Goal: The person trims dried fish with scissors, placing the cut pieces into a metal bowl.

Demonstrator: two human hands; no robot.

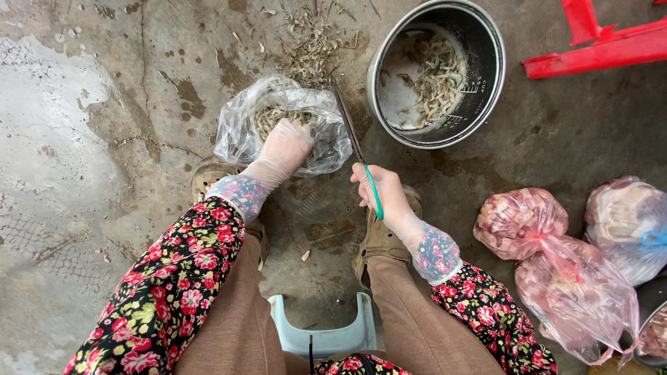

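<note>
My left hand (285, 147), in a thin clear glove, reaches into an open clear plastic bag (243, 128) on the concrete floor, among pale thin strips inside it. My right hand (379, 189), also gloved, is closed on green-handled scissors (356, 144) whose dark blades point up and away toward the bag. A metal pot (486, 76) stands beyond the scissors, holding more of the pale strips (438, 76). Both forearms wear floral sleeves.
Scraps of trimmings (313, 42) lie on the wet floor behind the bag. Pinkish filled plastic bags (528, 222) and another (629, 226) sit at right. A red frame (604, 45) is at top right. I sit on a pale blue stool (326, 337).
</note>
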